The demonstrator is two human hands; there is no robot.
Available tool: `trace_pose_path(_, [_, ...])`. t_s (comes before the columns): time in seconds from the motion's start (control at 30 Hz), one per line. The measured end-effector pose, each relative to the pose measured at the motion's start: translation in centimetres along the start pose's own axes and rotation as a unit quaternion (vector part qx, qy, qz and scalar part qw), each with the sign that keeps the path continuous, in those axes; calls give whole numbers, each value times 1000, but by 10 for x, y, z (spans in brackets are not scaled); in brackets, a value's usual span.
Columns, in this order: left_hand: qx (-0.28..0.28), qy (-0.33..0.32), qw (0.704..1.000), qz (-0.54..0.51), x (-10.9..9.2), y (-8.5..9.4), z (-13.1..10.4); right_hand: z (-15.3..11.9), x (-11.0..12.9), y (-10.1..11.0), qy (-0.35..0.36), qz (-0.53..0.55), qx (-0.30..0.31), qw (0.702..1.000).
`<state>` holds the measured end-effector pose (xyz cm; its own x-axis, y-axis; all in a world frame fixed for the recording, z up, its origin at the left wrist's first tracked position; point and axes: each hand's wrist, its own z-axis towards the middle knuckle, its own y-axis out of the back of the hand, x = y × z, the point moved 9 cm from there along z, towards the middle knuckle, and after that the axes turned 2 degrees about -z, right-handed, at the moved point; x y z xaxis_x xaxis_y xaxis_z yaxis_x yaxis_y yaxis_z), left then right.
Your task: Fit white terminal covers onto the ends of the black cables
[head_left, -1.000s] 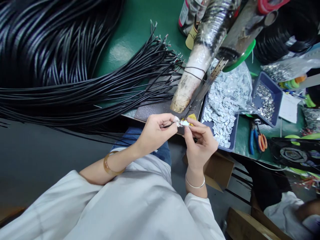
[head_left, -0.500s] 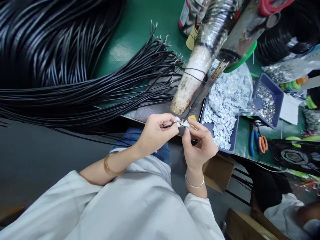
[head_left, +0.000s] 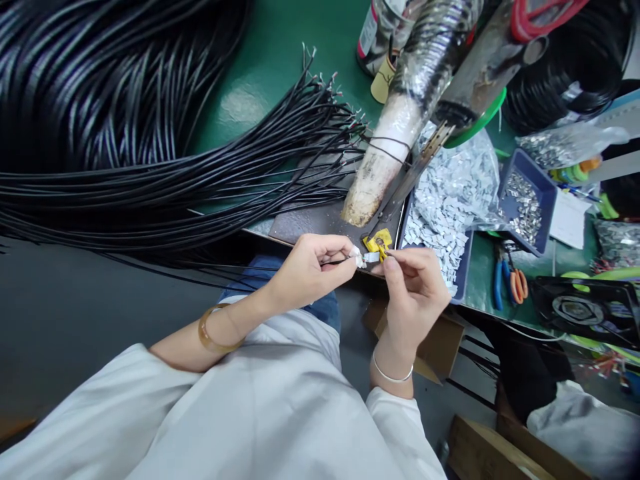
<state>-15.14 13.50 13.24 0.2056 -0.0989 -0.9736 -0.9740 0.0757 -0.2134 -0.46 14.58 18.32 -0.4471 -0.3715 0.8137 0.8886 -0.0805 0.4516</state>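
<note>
My left hand is closed in a pinch on a black cable, with white wrapping on the fingertips. From the cable's end a small flat pale-grey metal piece points to the right. My right hand is just right of that piece, its thumb and forefinger pressed together. Whatever they pinch is too small to make out. Right behind these fingertips sits a crumpled yellow piece at the table edge, below a thin metal arm.
Black cables with stripped ends cover the left. A white-ended duct hangs close above the hands. On the right are a tray of small pale pieces, a blue tray, pliers and a fan. Another person's sleeve is lower right.
My right hand has moved right, away from the pale metal piece, which stays at my left fingertips. More of the yellow piece shows. The left hand has barely moved.
</note>
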Motion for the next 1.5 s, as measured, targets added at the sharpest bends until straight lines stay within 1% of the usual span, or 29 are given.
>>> trace_pose_path(0.03, [8, -2, 1000, 4, 1, -1, -1, 0, 3, -1, 5, -9, 15, 1000])
trace_pose_path(0.1, [20, -11, 1000, 10, 3, -3, -3, -1, 8, -9, 9, -25, 63, 998])
trace_pose_path(0.17, [21, -20, 1000, 11, 4, -4, -4, -4, 11, -18, 17, -45, 104, 993])
trace_pose_path(0.2, [18, -22, 1000, 6, 4, -4, -4, -5, 11, -20, 19, -51, 108, 993])
trace_pose_path(0.23, [11, -22, 1000, -2, 5, -3, -4, -6, 11, -18, 19, -54, 92, 994])
trace_pose_path(0.27, [1, -21, 1000, -13, 5, -2, -4, -6, 10, -11, 19, -57, 54, 997])
trace_pose_path(0.3, [-11, -20, 999, -23, 5, 0, -3, -6, 10, -1, 24, -61, -5, 998])
trace_pose_path(0.33, [-25, -20, 999, -30, 5, 2, -2, -8, 12, 13, 39, -59, -78, 994])
trace_pose_path(0.37, [-41, -21, 998, -33, 5, 5, -2, -11, 15, 25, 65, -48, -148, 986])
trace_pose_path(0.4, [-54, -23, 998, -31, 4, 7, -1, -15, 19, 34, 96, -32, -198, 975])
trace_pose_path(0.43, [-64, -27, 997, -25, 3, 9, -1, -18, 22, 39, 122, -13, -226, 966])
trace_pose_path(0.47, [-70, -30, 997, -18, 2, 10, 0, -20, 23, 40, 139, 2, -234, 962])
trace_pose_path(0.53, [-78, -35, 996, -9, -1, 12, 0, -19, 22, 34, 141, 3, -207, 968])
trace_pose_path(0.6, [-85, -36, 996, -5, -2, 13, 1, -19, 20, 21, 129, -34, -157, 979])
trace_pose_path(0.67, [-86, -37, 996, -2, -3, 14, 2, -19, 19, 6, 132, -65, -93, 985])
trace_pose_path(0.73, [-83, -38, 996, 5, -3, 13, 3, -19, 18, -6, 144, -84, -47, 985])
trace_pose_path(0.77, [-82, -38, 996, 6, -3, 12, 3, -19, 19, -10, 154, -92, -39, 983])
trace_pose_path(0.9, [-95, -16, 995, -13, 2, 12, 6, -18, 24, -12, 201, -119, -60, 970])
trace_pose_path(0.97, [-103, -9, 994, -21, 4, 11, 7, -17, 26, -12, 213, -139, -71, 965])
trace_pose_path(1.07, [-120, -12, 992, -22, 3, 12, 9, -13, 24, -13, 209, -147, -74, 964])
trace_pose_path(1.17, [-136, -21, 990, -11, 2, 13, 11, -10, 20, -14, 193, -128, -69, 970])
trace_pose_path(1.27, [-146, -29, 989, 3, -1, 14, 11, -8, 21, -13, 190, -121, -74, 971])
trace_pose_path(1.4, [-142, -51, 988, 11, -7, 15, 10, -10, 26, -13, 191, -126, -71, 971])
trace_pose_path(1.5, [-133, -42, 990, 30, -7, 16, 9, -12, 29, -13, 200, -123, -64, 970])
